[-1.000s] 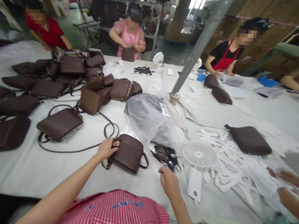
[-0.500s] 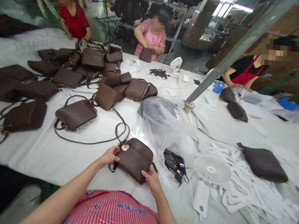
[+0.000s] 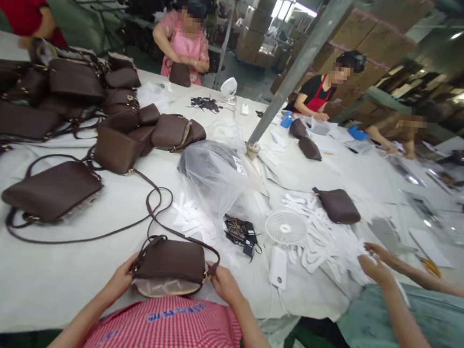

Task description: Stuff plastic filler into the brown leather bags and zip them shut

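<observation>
A dark brown handbag (image 3: 173, 258) is held close to my checked apron, its opening turned toward me with pale filling showing inside. My left hand (image 3: 123, 278) grips its left end, fingers partly hidden behind the bag. At the other end my right hand (image 3: 222, 282) holds it beside the strap fitting. The bag's thin strap (image 3: 197, 238) loops over the top and runs out onto the table. Left of it lies another brown handbag (image 3: 54, 191) with its strap spread in a long curve.
Brown bags (image 3: 77, 82) are heaped at the back left. Ahead lie a clear plastic bag (image 3: 215, 178), black tags (image 3: 241, 234), a white fan (image 3: 285, 228) and white strips (image 3: 323, 247). A metal post (image 3: 293, 76) rises beyond. A co-worker's hands (image 3: 374, 262) are at the right; others work across the table.
The handbag has been turned and drawn toward me, so its opening now shows instead of its front with the round gold charm. My view has swung right, bringing a co-worker in.
</observation>
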`<state>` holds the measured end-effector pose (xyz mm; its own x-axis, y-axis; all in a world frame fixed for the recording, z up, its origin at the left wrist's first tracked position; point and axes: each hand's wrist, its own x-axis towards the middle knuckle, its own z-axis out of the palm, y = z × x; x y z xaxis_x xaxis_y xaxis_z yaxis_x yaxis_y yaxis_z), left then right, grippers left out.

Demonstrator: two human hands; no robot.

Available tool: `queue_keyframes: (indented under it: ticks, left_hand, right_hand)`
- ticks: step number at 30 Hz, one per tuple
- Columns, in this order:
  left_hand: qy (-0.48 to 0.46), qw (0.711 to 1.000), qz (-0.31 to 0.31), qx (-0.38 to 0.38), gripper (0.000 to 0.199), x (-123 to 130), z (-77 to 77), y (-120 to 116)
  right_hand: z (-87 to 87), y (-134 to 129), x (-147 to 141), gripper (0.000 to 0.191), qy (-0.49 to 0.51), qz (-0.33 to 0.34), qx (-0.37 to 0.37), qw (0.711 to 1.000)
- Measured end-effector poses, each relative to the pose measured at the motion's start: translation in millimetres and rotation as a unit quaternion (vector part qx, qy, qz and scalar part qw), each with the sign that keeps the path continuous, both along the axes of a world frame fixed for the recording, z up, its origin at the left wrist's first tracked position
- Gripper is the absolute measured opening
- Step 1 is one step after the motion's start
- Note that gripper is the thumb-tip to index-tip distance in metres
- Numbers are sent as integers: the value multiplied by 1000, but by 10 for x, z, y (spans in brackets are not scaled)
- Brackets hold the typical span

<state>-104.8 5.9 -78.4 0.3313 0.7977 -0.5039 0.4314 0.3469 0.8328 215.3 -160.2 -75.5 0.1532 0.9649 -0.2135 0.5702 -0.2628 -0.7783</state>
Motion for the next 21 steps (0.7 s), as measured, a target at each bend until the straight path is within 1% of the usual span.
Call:
queue_keyframes:
  ticks: [2,3,4,6,7,8,9,10,11,15,16,19,21]
  left_hand:
    - [7,1000,-10,-2,59,-28,24,10]
    - [12,1000,-21,-7,58,-43,54,16]
    - [21,999,-31,-13,56,-58,92,22]
    - [47,998,-48,-14,54,-93,185,31]
    - [61,997,-56,-8,52,-112,236,37]
    - [74,995,-62,1,49,-133,288,48]
    - [84,994,-66,12,47,-156,341,66]
    - [89,993,-69,23,47,-181,392,91]
    - [90,993,-70,31,47,-206,440,124]
    - [90,992,-65,51,53,-266,576,303]
    - [92,992,-65,55,54,-260,596,343]
    - [99,990,-69,73,57,-188,644,398]
    - [99,988,-86,86,55,-116,688,377]
  right_hand:
    - [79,-141,313,22,-57,1,-62,996]
    - [120,-186,481,20,-87,-14,-81,993]
    - [156,-210,643,22,-115,-39,-90,988]
    - [198,-191,921,35,-205,-72,-120,969]
    - [204,-156,1030,40,-255,-73,-141,954]
    - [203,-113,1119,42,-299,-64,-163,938]
    - [199,-69,1193,38,-334,-49,-185,923]
    - [195,-29,1255,33,-357,-35,-201,911]
    - [194,1,1308,29,-367,-26,-209,906]
    - [195,31,1446,25,-365,-13,-207,908]
    - [187,24,1454,26,-362,-6,-207,909]
    - [117,6,1412,40,-348,3,-212,913]
    - [54,2,1371,37,-338,-12,-217,916]
